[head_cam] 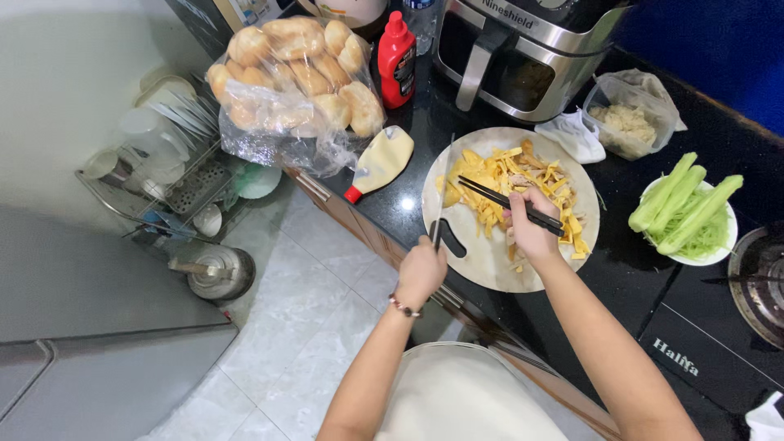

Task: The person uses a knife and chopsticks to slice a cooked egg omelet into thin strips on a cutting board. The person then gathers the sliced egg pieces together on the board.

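Left hand (420, 273): grip closed around the black handle of the knife (443, 196), blade upright on edge and running away from the body along the left side of the board (490, 265). Right hand (531, 233): grip closed on a pair of black chopsticks (508, 204), which lie slantwise over the strips (510, 175), tips pointing left toward the blade. The strips, yellow and thin, form a heap on the far half of the round board; a few lie just beside the right hand. The near half of the board is bare. The board sits on the black bench (408, 122) and overhangs its near edge slightly; floor tiles lie below to the left. Just left of the board lies a squeeze bottle (380, 163) on its side, near the bench edge. Beyond it, a bag of rolls (294, 82) and a red bottle (396, 61). Behind the board stands an appliance (523, 57). To the right, well clear of the right hand, a plate of green stalks (686, 212) and a tub (625, 122)
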